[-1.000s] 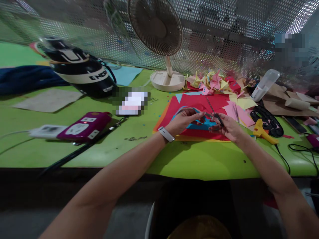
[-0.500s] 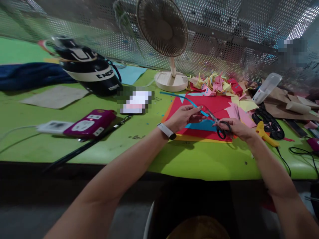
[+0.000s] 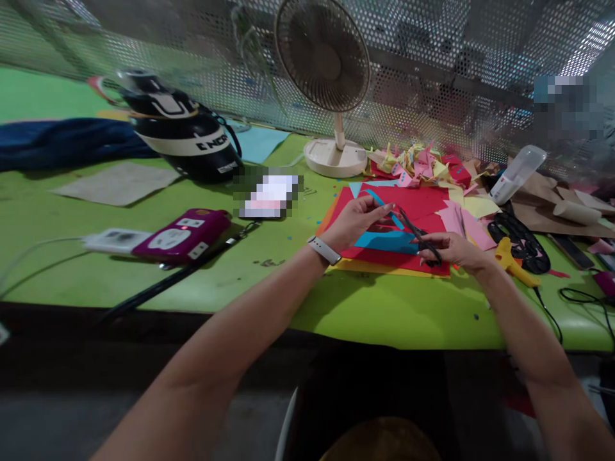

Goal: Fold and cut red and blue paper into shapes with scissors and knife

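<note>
Strip (image 3: 398, 222): narrow and blue, is being pinched in the grip of the left hand (image 3: 354, 224), above the red sheets (image 3: 418, 203).
Scissors (image 3: 414, 229): are being grasped in the grip of the right hand (image 3: 454, 248), the blades being aimed toward the left hand; whether the strip is being touched by them cannot be told.
Progress: judging by its loose upper end, the strip is being handled as a piece already cut; a wider blue piece (image 3: 384, 242) is being carried by the red sheets, and whether it is remaining to be cut cannot be told.
Tabletop (image 3: 269, 288): green and specked, is being covered below the hands by the red sheets, edged with orange paper (image 3: 391, 270); paper scraps (image 3: 418, 161) are being heaped behind, a yellow glue gun (image 3: 513, 261) being kept at the right.
Room: a fan (image 3: 331, 67) is being backed by a perforated panel (image 3: 442, 89); at the left, a dark bottle (image 3: 189, 141) and a purple socket block (image 3: 180, 238) are being borne.
</note>
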A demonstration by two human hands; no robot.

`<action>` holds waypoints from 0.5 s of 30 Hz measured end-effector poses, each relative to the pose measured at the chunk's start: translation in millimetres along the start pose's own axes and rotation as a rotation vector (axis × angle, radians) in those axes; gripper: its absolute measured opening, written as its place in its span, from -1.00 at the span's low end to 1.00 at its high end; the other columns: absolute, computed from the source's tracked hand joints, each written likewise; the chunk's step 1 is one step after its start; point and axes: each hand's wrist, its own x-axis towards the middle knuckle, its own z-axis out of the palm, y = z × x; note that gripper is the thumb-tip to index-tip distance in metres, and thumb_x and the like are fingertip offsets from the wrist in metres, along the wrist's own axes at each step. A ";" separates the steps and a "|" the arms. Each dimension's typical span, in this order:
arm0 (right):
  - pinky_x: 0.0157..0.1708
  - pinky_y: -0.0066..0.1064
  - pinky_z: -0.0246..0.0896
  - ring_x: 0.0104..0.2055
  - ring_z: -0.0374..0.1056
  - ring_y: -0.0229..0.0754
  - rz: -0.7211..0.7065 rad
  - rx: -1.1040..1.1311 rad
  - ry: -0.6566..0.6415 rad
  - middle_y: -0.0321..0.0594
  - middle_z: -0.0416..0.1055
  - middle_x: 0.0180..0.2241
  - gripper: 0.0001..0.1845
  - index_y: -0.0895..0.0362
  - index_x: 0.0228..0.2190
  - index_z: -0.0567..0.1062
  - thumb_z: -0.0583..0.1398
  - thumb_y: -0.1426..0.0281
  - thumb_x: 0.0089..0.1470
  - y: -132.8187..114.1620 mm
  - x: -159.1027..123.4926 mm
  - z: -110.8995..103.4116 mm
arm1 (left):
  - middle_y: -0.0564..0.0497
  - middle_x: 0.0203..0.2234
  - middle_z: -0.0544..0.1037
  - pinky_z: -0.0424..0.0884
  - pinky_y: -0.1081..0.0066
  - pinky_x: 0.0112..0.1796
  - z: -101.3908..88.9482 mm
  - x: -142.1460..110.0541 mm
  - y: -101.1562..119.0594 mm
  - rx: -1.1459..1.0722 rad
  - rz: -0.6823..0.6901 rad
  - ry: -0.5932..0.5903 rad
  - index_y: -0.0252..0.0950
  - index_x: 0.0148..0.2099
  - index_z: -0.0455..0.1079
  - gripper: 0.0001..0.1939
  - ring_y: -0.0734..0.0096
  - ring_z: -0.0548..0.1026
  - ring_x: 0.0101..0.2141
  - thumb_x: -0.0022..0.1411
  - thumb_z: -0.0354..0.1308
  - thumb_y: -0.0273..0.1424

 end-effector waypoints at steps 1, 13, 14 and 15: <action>-0.30 -0.42 0.33 -0.37 0.41 -0.29 -0.002 0.007 0.014 -0.21 0.55 -0.31 -0.47 0.12 -0.16 0.60 0.44 0.31 -0.27 0.0 0.4 -0.4 | 0.05 -0.49 0.55 0.52 0.44 -0.41 -0.7 0.2 0.4 -0.011 0.012 0.009 -0.33 -0.43 0.27 -0.56 0.48 0.54 -0.48 -0.11 0.44 -0.18; -0.25 -0.40 0.36 -0.28 0.45 -0.25 -0.183 0.195 0.144 -0.31 0.53 -0.39 -0.45 0.09 -0.20 0.49 0.45 0.40 -0.34 3.4 4.2 9.6 | 0.12 -0.57 0.48 0.51 0.45 -0.47 2.1 0.6 -5.9 -0.043 0.111 0.065 -0.31 -0.39 0.24 -0.54 0.45 0.55 -0.53 -0.09 0.42 -0.15; -0.26 -0.42 0.35 -0.30 0.45 -0.27 -0.216 0.234 0.194 -0.34 0.52 -0.39 -0.43 0.07 -0.21 0.46 0.46 0.40 -0.35 2.5 4.8 11.2 | 0.12 -0.58 0.48 0.50 0.46 -0.48 5.0 -1.6 -7.0 -0.016 0.088 0.032 -0.31 -0.39 0.25 -0.54 0.45 0.55 -0.54 -0.09 0.42 -0.15; -0.29 -0.44 0.35 -0.33 0.45 -0.29 -0.237 0.266 0.238 -0.37 0.50 -0.40 -0.43 0.06 -0.22 0.43 0.46 0.39 -0.35 1.4 5.2 12.6 | 0.12 -0.58 0.48 0.49 0.46 -0.49 7.9 -3.9 -8.1 0.014 0.061 -0.001 -0.32 -0.39 0.26 -0.55 0.45 0.54 -0.55 -0.08 0.42 -0.16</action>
